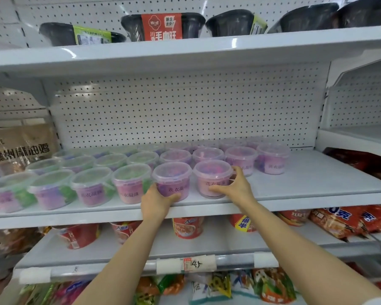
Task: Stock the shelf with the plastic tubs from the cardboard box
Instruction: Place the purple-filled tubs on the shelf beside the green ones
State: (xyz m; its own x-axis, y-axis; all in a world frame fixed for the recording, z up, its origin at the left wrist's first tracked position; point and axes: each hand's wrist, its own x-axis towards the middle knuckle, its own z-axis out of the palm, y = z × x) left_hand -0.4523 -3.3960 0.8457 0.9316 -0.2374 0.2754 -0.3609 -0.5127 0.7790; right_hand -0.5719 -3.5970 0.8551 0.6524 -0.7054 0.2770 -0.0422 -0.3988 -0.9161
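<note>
Clear plastic tubs sit near the shelf lip; left hand grips one tub, right hand another tub; a careless shove could tip either off.

Your only view is the head camera: it faces straight into the white shelf from close range, level with the middle tier, pitched slightly down. Wide-angle lens bows the shelf edges; both your forearms enter from below.
</note>
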